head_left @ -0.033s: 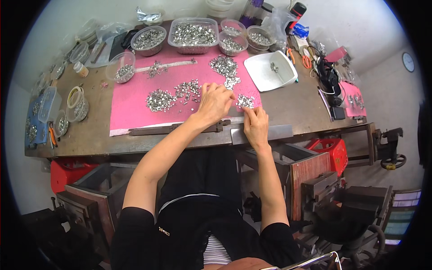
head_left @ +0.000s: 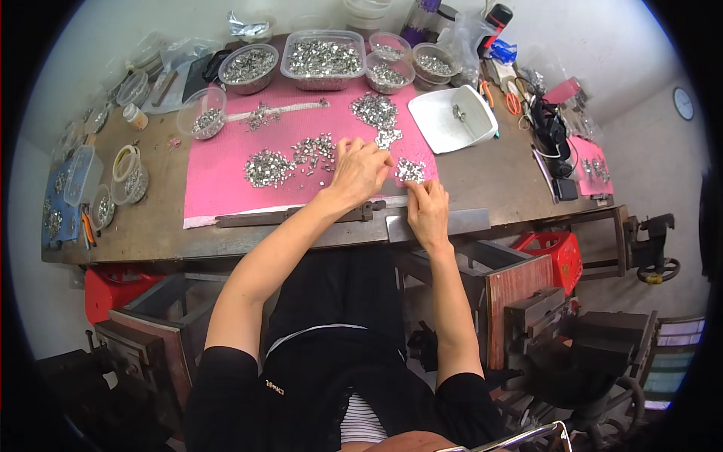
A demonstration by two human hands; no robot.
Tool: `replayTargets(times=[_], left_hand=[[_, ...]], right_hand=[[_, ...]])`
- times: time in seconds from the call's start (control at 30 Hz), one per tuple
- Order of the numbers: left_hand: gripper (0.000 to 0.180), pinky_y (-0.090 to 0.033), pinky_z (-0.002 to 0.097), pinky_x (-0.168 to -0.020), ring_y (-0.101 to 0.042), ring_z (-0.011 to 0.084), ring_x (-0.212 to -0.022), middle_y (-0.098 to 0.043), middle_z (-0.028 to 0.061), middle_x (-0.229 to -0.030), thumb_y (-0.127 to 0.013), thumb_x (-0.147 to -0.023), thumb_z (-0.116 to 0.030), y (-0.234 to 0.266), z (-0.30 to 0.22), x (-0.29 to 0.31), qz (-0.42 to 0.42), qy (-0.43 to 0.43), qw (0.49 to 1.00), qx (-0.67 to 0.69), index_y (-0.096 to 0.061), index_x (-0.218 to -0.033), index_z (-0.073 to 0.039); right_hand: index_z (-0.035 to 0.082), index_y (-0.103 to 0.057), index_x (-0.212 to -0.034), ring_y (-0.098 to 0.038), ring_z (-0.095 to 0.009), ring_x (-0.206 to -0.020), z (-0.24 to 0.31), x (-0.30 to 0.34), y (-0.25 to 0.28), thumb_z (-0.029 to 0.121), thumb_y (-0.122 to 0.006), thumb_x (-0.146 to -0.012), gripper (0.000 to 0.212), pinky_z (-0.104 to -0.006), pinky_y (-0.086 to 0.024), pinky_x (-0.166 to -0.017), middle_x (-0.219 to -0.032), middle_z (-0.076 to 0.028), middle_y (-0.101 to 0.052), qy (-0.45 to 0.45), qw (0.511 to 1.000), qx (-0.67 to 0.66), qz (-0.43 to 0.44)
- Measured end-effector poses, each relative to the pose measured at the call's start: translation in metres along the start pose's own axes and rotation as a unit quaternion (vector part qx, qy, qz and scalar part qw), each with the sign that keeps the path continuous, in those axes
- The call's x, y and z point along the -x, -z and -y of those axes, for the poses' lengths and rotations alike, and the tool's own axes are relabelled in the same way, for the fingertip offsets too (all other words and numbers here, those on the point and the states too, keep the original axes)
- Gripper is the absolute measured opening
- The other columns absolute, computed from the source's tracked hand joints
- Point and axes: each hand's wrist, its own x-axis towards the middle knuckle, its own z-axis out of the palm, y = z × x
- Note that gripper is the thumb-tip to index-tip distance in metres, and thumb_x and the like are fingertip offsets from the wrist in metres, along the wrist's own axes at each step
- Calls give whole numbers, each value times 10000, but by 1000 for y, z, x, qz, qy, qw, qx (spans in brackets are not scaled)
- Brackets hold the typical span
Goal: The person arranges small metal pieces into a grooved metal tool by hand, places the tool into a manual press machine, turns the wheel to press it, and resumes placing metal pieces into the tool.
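My left hand point(head_left: 359, 173) hovers over the pink mat point(head_left: 215, 169) with its fingers curled; what they hold, if anything, is hidden. Close by on its left lie two loose piles of small silvery metal pieces point(head_left: 269, 168). My right hand point(head_left: 429, 213) is bent at the near edge of the mat, thumb and forefinger together beside a small pile of bright metal pieces point(head_left: 410, 170). Anything pinched there is too small to make out. Beneath that hand lies a flat metal plate point(head_left: 468, 221) at the table edge. Another pile of metal pieces point(head_left: 374, 111) sits beyond my hands.
Along the back stand plastic tubs point(head_left: 324, 84) filled with metal pieces. A white tray point(head_left: 429, 124) is at the right, holding a few pieces. A dark metal bar point(head_left: 260, 218) runs along the front edge. Cables and orange-handled tools point(head_left: 488, 94) lie farther right; red stools point(head_left: 561, 256) stand below.
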Motion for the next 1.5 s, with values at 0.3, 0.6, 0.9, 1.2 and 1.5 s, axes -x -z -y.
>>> replayTargets(times=[0.3, 0.6, 0.9, 1.2, 1.5], left_hand=[[93, -324, 517, -990, -581, 256, -1024, -688, 31, -916, -749, -855, -230, -19, -7, -12, 38, -1, 998, -54, -735, -884, -143], [106, -335, 534, -984, -587, 267, -1007, -677, 50, -891, -744, -838, -232, -24, -6, -11, 19, -15, 998, -65, -731, -868, -132], [120, -350, 510, -974, -590, 273, -1000, -679, 80, -911, -705, -853, -190, -27, -7, -12, 29, -48, 992, -115, -734, -889, -78], [81, -357, 502, -971, -580, 276, -985, -636, 75, -931, -675, -889, -134, -11, -5, 0, -50, -78, 993, -67, -668, -936, -68], [99, -410, 434, -886, -574, 311, -933, -602, 98, -914, -680, -868, -47, 49, -5, 77, -22, -54, 998, 37, -617, -943, -51]], right_hand=[[88, -710, -1000, -598, -279, -861, -5, 2, 1, 23, -695, -884, 133, -408, -428, -766, -898, -88, -597, -33, 998, -49, -27], [102, -727, -1034, -604, -270, -875, -6, 4, 6, 42, -699, -888, 160, -405, -422, -764, -902, -79, -601, -11, 999, -44, -1], [99, -721, -996, -605, -263, -848, -12, -2, 8, 66, -717, -888, 113, -407, -419, -759, -865, -66, -601, -56, 997, -59, 6], [118, -717, -975, -601, -245, -831, -9, -3, -2, 84, -742, -861, 121, -401, -414, -813, -851, -57, -586, 15, 999, 22, -26], [87, -658, -928, -607, -273, -841, -12, -6, 2, 54, -735, -832, 128, -414, -414, -824, -862, -71, -594, 47, 998, 36, -14]])
